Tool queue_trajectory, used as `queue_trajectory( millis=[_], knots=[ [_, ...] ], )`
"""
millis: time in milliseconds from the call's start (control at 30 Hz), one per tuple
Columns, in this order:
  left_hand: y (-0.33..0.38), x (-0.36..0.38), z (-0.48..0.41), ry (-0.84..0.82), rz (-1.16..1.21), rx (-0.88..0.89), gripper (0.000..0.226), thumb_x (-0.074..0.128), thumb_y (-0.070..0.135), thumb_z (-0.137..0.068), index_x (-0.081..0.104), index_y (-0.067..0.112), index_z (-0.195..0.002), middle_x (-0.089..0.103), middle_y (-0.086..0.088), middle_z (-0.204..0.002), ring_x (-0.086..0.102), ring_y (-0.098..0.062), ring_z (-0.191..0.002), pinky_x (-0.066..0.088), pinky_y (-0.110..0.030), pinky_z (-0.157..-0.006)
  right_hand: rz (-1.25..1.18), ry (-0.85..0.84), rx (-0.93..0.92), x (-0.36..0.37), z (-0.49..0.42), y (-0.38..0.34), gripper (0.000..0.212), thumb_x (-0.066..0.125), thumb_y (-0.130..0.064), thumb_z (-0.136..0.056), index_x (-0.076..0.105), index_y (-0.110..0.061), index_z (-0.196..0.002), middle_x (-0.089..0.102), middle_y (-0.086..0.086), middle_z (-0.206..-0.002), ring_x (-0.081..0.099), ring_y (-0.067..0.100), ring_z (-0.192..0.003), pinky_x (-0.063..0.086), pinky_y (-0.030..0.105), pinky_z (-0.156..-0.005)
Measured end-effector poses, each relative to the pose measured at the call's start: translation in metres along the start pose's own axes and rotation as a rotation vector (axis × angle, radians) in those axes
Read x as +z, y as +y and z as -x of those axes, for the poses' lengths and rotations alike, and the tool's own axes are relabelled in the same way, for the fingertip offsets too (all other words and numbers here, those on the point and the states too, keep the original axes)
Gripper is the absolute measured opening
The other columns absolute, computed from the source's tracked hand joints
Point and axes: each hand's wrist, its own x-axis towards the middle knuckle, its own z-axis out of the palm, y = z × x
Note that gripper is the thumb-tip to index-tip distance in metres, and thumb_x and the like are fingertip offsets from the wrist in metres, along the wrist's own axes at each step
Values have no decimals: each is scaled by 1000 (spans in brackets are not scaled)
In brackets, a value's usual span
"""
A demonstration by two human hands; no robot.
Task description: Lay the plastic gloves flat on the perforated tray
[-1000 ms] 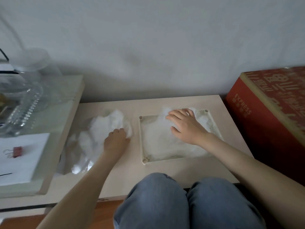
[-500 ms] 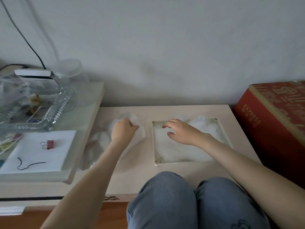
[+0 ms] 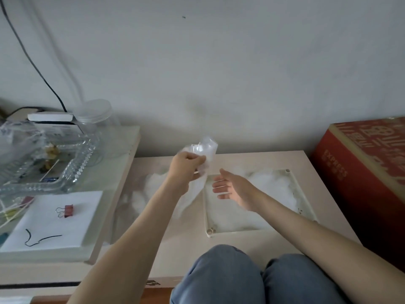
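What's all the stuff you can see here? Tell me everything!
pale wooden table: one, beige, in front
cream perforated tray: one, cream, on table
spread plastic gloves: count unclear, whitish, in tray
pile of clear plastic gloves: one heap, whitish, table, left of tray
crumpled clear plastic glove: one, see-through, held above table
red cardboard box: one, red, far right
clear glass dish: one, clear, far left
pink binder clip: one, pink, on white paper sheet
left hand: pinches crumpled glove
right hand: open, above tray

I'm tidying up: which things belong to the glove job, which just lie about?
Job: clear crumpled plastic glove, left hand, heap of clear plastic gloves, cream perforated tray.
Idle: red cardboard box, pink binder clip, clear glass dish, lidded plastic jar.
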Motion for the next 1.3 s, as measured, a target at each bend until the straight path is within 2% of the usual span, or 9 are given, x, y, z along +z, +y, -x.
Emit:
queue_trajectory(
  millis=[267, 400, 533, 767, 833, 967, 1100, 1200, 1300],
  knots=[
    [-18, 11, -3, -117, -263, -45, 27, 67, 25, -90, 52, 8, -76, 63, -6, -76, 63, -19, -74, 59, -32, -74, -194, -211, 18, -5, -2, -2, 47, 48, -52, -92, 60, -17, -123, 67, 7, -117, 62, 27, -110, 48, 43, -97],
    [-16, 3, -4, -88, -108, -154, 19, 58, 6, -93, 52, 2, -111, 64, -20, -99, 64, -25, -83, 60, -30, -66, -54, -243, -63, 8, -11, -12, 40, 55, -33, -96, 57, -11, -129, 67, 7, -117, 64, 24, -109, 50, 39, -95],
    [-15, -10, -10, 12, -53, -165, 26, 58, -5, -90, 50, 2, -114, 66, -22, -101, 65, -23, -78, 59, -27, -65, 113, -174, -120, 22, -14, -19, 7, 59, -10, -93, 64, -9, -88, 55, -2, -63, 50, 15, -60, 46, 26, -68],
    [0, -33, -13, 373, 17, -88, 18, 50, -4, -91, 59, 5, -104, 56, -8, -71, 52, -15, -58, 53, -25, -61, 214, -115, 28, 32, -24, -8, 22, 43, 4, -92, 49, -5, -73, 48, 9, -68, 47, 16, -56, 48, 26, -61],
    [8, -38, -10, 393, 71, -86, 17, 46, -3, -90, 61, 4, -96, 55, -7, -69, 51, -16, -58, 54, -33, -74, 363, -8, 142, 41, -28, -10, 11, 46, 4, -90, 57, 5, -94, 53, 15, -83, 50, 21, -64, 45, 28, -61],
    [24, -36, 0, 233, 268, -144, 22, 45, -3, -91, 53, 8, -74, 51, -6, -62, 49, -17, -54, 50, -31, -68, 782, 289, -33, 38, -31, -20, 72, 62, -22, -85, 23, -10, -145, 34, 10, -144, 35, 29, -129, 39, 35, -100],
    [39, -23, 13, -49, 621, -162, 31, 36, -7, -91, 49, 4, -64, 46, -8, -56, 47, -20, -55, 52, -34, -67, 262, 234, -398, 28, -20, -33, 65, 64, -40, -87, 35, -21, -143, 29, -4, -145, 23, 13, -139, 25, 33, -113],
    [53, -9, 23, -220, 803, -107, 33, 36, -7, -86, 53, 3, -60, 50, -13, -65, 61, -27, -62, 56, -39, -65, 75, 18, -344, 19, -6, -39, 45, 46, -64, -89, 61, -35, -120, 57, -13, -129, 47, 6, -126, 31, 35, -110],
    [62, 5, 29, -336, 885, -75, 16, 41, -5, -76, 54, 2, -70, 56, -17, -75, 66, -27, -62, 57, -38, -61, -188, -194, -173, 3, -4, -37, 66, 14, -64, -97, 65, -25, -109, 71, -4, -101, 63, 15, -102, 41, 38, -93]
  ],
)
